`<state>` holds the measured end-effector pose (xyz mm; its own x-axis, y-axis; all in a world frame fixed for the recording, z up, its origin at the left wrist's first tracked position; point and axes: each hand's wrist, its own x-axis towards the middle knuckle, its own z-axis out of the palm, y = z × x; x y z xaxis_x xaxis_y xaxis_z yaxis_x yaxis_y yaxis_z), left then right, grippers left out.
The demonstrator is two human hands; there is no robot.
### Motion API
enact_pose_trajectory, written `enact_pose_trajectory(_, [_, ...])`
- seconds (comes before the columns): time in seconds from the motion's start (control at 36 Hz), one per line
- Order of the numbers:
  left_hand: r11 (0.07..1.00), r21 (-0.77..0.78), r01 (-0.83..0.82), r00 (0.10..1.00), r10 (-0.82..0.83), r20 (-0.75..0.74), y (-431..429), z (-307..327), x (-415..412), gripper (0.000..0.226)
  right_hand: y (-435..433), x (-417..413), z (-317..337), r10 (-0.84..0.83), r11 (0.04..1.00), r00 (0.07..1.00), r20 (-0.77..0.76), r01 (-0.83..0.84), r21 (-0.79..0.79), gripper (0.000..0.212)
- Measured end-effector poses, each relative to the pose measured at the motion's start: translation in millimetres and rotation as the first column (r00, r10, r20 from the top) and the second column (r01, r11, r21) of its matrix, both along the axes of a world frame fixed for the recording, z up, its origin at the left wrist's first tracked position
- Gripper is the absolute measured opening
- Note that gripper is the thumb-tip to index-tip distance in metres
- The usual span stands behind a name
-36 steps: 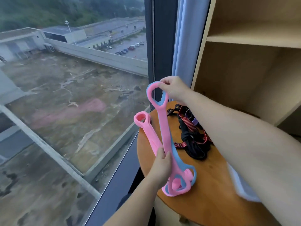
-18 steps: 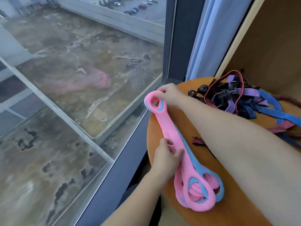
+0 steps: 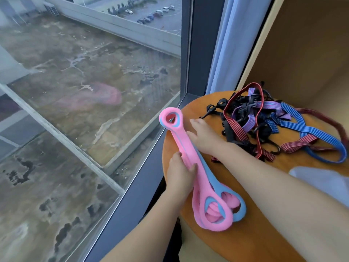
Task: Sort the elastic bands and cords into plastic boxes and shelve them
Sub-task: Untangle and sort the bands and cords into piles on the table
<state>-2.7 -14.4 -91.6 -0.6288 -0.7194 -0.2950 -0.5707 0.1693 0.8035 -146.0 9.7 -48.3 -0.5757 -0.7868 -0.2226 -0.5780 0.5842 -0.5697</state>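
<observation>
Window (image 3: 90,91) filled the left side, looking down on a stained rooftop. Round wooden table (image 3: 200,103) stood against the glass. Left hand (image 3: 180,173) gripped the pink and blue elastic bands (image 3: 184,148) at mid-length, thumb and fingers curled round the bunch. Bands lay along the table's window edge, upper loop raised over the rim, lower loops flat on the wood. Right hand (image 3: 203,137) rested against the bands just below the upper loop, fingers fairly straight, clasping nothing. Farther right, a tangle of striped cords (image 3: 264,125), red, purple, blue and black with hooks, sat heaped on the table. Pale curtain (image 3: 222,44) hung behind; wooden shelf unit (image 3: 302,53) beyond.
</observation>
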Motion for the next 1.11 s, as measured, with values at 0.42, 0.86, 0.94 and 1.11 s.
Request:
enact_pose_trajectory(0.42, [0.993,-0.077,-0.091,0.995,0.087,-0.052,-60,-5,-64,0.027,87,82,-19,-0.126,0.957,0.992,0.005,0.121,0.262,0.059])
enact_pose_trajectory(0.86, [0.956,0.256,-0.141,0.982,0.167,-0.084,-82,-4,-104,0.045,79,73,-19,-0.317,0.948,0.909,0.270,0.303,0.092,0.044])
enact_pose_trajectory(0.94, [0.967,0.226,-0.121,0.971,0.163,-0.177,-87,6,-118,0.029,72,64,-18,-0.355,0.927,0.884,0.304,0.376,-0.012,0.040])
enact_pose_trajectory(1.11, [0.960,0.276,-0.051,0.940,0.139,-0.311,-99,10,-132,0.046,51,49,-19,-0.376,0.907,0.879,0.292,0.414,-0.077,0.038])
